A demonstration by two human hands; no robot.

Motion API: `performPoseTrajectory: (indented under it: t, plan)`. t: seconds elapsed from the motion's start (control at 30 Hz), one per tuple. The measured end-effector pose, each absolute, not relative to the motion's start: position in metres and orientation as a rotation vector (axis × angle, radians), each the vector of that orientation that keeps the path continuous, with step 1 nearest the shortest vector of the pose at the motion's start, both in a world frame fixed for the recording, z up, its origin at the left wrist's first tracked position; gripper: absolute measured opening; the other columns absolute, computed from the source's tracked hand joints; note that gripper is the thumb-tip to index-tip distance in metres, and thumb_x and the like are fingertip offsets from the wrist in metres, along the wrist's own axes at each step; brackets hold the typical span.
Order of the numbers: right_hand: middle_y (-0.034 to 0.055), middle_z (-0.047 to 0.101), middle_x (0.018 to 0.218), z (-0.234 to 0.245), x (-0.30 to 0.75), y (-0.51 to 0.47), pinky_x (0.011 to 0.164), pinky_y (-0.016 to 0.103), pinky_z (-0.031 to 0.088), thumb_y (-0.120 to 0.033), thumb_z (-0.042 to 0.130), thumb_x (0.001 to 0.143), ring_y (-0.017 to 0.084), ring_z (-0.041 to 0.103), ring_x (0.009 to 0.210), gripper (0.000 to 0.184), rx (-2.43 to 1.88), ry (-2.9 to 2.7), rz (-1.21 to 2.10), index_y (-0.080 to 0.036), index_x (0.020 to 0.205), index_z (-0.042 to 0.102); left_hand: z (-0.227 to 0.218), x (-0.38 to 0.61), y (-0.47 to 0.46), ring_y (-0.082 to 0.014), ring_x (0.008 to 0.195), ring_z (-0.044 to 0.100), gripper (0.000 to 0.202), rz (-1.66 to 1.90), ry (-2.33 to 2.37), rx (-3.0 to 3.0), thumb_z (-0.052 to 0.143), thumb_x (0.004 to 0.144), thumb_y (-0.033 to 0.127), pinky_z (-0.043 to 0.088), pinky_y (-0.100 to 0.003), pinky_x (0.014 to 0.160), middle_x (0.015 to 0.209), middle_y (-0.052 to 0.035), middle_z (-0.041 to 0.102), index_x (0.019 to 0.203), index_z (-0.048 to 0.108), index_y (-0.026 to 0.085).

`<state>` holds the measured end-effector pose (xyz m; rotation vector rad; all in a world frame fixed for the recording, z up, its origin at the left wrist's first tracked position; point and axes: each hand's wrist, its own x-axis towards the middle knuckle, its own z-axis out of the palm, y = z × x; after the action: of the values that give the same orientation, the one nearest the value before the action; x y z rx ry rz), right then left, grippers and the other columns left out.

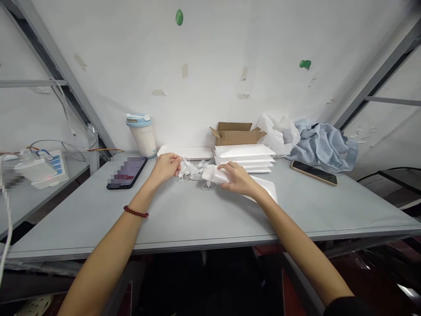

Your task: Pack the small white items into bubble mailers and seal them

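Observation:
My left hand (167,167) is closed in a pinch at what looks like a thin white string, at the left end of a small heap of white stringed items (190,169). Loops of string hang out of this heap; the exact kind of the items is too small to tell. My right hand (237,177) is wrapped round a small white packet (215,174) at the heap's right side. Under my right wrist lies a flat white padded envelope (268,188). Just behind my right hand is a stack of similar white envelopes (245,151).
A lidded cup (143,136) and a dark phone (127,173) are on the grey table (197,224) at left. At the back stand an open cardboard box (237,134) and a white plastic bag (279,134). Blue cloth (324,145) and another phone (314,173) lie at right.

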<state>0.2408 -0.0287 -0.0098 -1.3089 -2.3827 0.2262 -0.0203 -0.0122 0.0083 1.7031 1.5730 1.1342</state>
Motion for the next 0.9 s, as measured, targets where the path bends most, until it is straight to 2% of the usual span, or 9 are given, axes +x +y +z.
performPoseTrajectory:
  t: [0.33,0.5,0.57,0.67,0.77,0.9]
  plan:
    - [0.0086,0.053,0.102,-0.012,0.241,-0.026,0.083,0.039,0.041,-0.021,0.065,0.067,0.028,0.05,0.099,0.051,-1.274,-2.345,0.236,-0.02,0.116,0.053,-0.005,0.023,-0.027,-0.0038,0.039,0.039,0.014,1.319,1.262,1.31,0.056,0.076,0.027,0.031,-0.018,0.041,0.053,0.0058,0.048,0.071,0.055,0.013]
    - [0.0087,0.054,0.103,-0.012,0.242,-0.024,0.084,0.039,0.041,-0.021,0.065,0.068,0.028,0.05,0.101,0.049,-1.281,-2.323,0.233,-0.02,0.115,0.053,-0.009,0.029,-0.031,-0.0054,0.04,0.044,0.021,0.941,1.263,1.554,0.058,0.075,0.029,0.035,-0.019,0.043,0.052,0.0026,0.053,0.062,0.059,0.013]
    - [0.0083,0.054,0.103,-0.013,0.243,-0.023,0.083,0.038,0.041,-0.021,0.065,0.068,0.028,0.05,0.101,0.047,-1.284,-2.313,0.227,-0.02,0.114,0.053,-0.008,0.026,-0.03,-0.0056,0.04,0.045,0.021,0.932,1.334,1.618,0.056,0.076,0.03,0.036,-0.019,0.043,0.052,0.0026,0.054,0.063,0.06,0.013]
    - [0.0083,0.054,0.104,-0.013,0.245,-0.022,0.083,0.038,0.041,-0.021,0.064,0.069,0.028,0.049,0.102,0.046,-1.281,-2.297,0.213,-0.021,0.113,0.053,-0.008,0.022,-0.029,-0.0055,0.035,0.043,0.019,0.854,1.485,1.69,0.057,0.076,0.028,0.034,-0.019,0.039,0.05,0.0034,0.054,0.064,0.059,0.014]
    - [0.0086,0.054,0.105,-0.013,0.247,-0.021,0.084,0.039,0.041,-0.022,0.064,0.069,0.029,0.048,0.104,0.045,-1.279,-2.292,0.195,-0.021,0.113,0.053,-0.012,0.025,-0.031,-0.0076,0.031,0.044,0.025,0.535,1.474,1.692,0.059,0.074,0.032,0.033,-0.02,0.033,0.046,0.0015,0.054,0.057,0.055,0.014]
    - [0.0087,0.054,0.104,-0.013,0.248,-0.021,0.084,0.039,0.041,-0.022,0.064,0.07,0.028,0.049,0.103,0.045,-1.294,-2.298,0.181,-0.02,0.114,0.053,-0.018,0.034,-0.034,-0.0101,0.035,0.051,0.015,0.403,1.34,1.707,0.058,0.072,0.023,0.039,-0.021,0.033,0.049,0.0014,0.056,0.06,0.054,0.015]
